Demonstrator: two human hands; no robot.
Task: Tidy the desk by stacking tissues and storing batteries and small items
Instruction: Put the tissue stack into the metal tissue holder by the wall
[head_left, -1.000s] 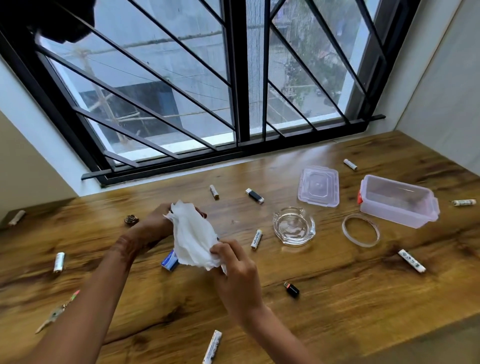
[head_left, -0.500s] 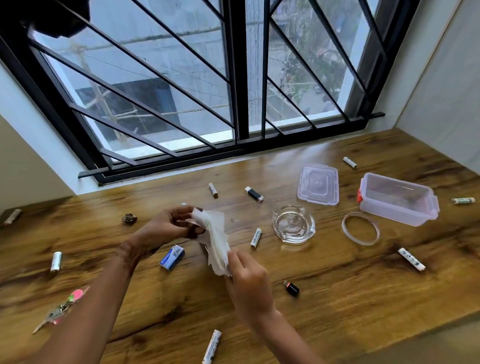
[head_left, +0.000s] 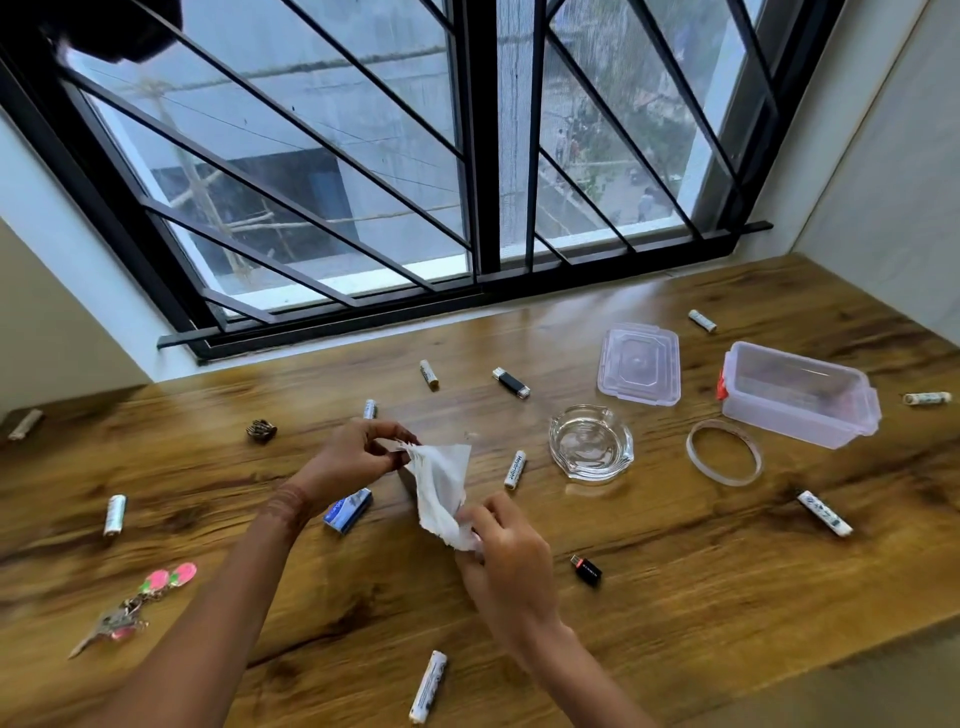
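Two hands, left (head_left: 358, 457) and right (head_left: 506, 551), each pinching one thin, crumpled white tissue (head_left: 441, 488) above grainy wood.

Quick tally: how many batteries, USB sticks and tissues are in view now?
Batteries: 9, counting a blurred one at the far left
USB sticks: 2
Tissue: 1, pinched by left hand and right hand
Total: 12

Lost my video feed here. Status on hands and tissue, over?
Left hand pinches tissue top, right hand pinches bottom. Batteries loose on desk, container open. Nothing blocking.
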